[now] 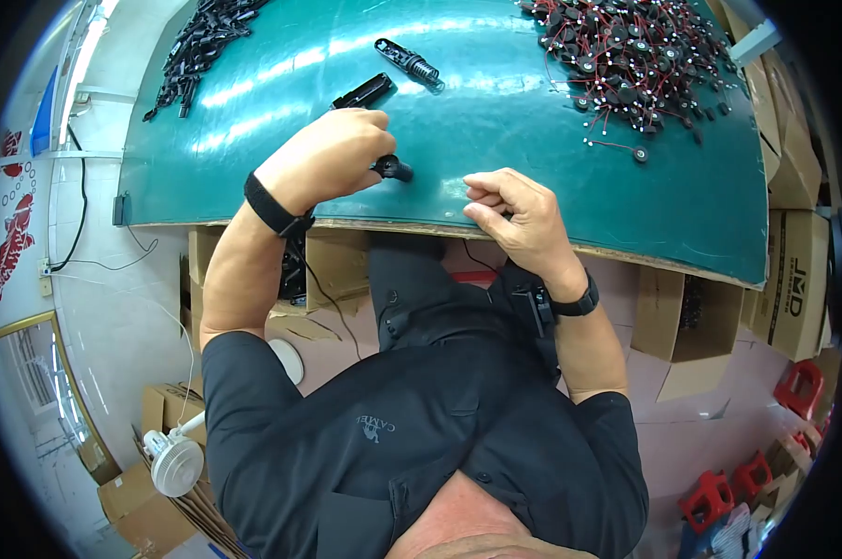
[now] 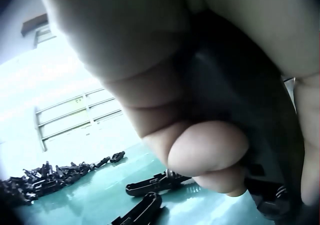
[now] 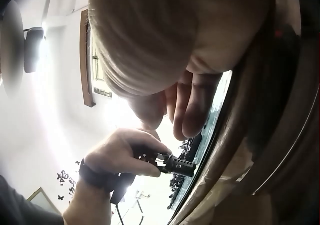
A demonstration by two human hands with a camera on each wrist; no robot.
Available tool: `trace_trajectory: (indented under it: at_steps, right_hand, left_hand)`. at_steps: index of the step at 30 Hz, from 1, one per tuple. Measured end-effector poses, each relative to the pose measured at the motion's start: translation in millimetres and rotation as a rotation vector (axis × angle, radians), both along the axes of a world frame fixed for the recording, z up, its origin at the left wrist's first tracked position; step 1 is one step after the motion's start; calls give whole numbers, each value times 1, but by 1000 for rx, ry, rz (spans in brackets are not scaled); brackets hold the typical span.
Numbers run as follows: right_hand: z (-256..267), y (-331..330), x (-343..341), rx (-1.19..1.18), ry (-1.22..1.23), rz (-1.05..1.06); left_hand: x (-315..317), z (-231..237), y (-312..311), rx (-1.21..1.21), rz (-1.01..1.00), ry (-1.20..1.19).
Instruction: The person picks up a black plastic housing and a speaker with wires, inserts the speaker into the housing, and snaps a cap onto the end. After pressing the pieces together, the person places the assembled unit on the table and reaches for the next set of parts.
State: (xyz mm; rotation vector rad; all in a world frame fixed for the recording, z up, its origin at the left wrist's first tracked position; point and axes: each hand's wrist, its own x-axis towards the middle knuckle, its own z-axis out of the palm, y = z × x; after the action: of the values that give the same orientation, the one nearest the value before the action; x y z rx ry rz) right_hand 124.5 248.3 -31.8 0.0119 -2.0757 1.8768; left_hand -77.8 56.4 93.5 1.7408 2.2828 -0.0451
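My left hand [image 1: 332, 154] is over the table's near half and grips a black plastic part with a ribbed round end [image 3: 181, 166]. That end [image 1: 398, 170] sticks out past the fingers toward the right; the palm hides much of the rest. In the left wrist view the part's long dark body [image 2: 225, 89] lies between thumb and fingers. My right hand [image 1: 523, 219] is at the table's near edge, loosely bent, thumb apart from the fingers, nothing visible in it. Beyond the left hand lie a black casing [image 1: 365, 91] and another black piece with a coiled end [image 1: 410, 65].
A heap of black parts [image 1: 202, 47] covers the table's far left. At the far right is a pile of small round black discs with red wires [image 1: 635, 56]. Cardboard boxes [image 1: 691, 321] stand below the table's wooden edge [image 1: 440, 228]. A white fan [image 1: 176, 464] is behind at left.
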Motion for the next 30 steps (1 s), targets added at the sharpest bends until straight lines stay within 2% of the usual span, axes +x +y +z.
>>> trace_trajectory:
  at_steps: [3,8,11,12,15,17,19,21,23,26,28,30]
  right_hand:
    - [-1,0,1,-8,14,-6]
    - [2,3,-3,15,-7,15]
    - [4,3,-4,27,-35,48]
    - [3,4,-3,32,-39,43]
    - [3,0,-3,39,-31,27]
    - [4,0,-1,52,-13,9]
    - [3,-3,4,59,-16,-36]
    - [-2,-7,-1,53,13,-31]
    - [1,10,5,80,12,-65]
    - [13,43,12,401,64,-468]
    - [-1,87,23,629,-6,-834]
    - [-10,123,38,822,-183,-948]
  left_hand:
    - [5,-3,15,-91,-84,103]
    - [2,-4,19,-115,-92,86]
    - [9,-8,-7,92,22,25]
    - [12,-12,-21,98,40,30]
    - [16,-35,-74,312,296,-163]
    - [19,-59,-132,395,457,-224]
    - [15,-70,-194,454,805,-199]
    - [-14,-82,-252,429,935,-24]
    - [-42,-88,-271,470,819,137]
    - [-52,-72,-202,544,720,124]
    - [-50,-68,-159,577,685,120]
    - [-55,-72,-105,609,510,26]
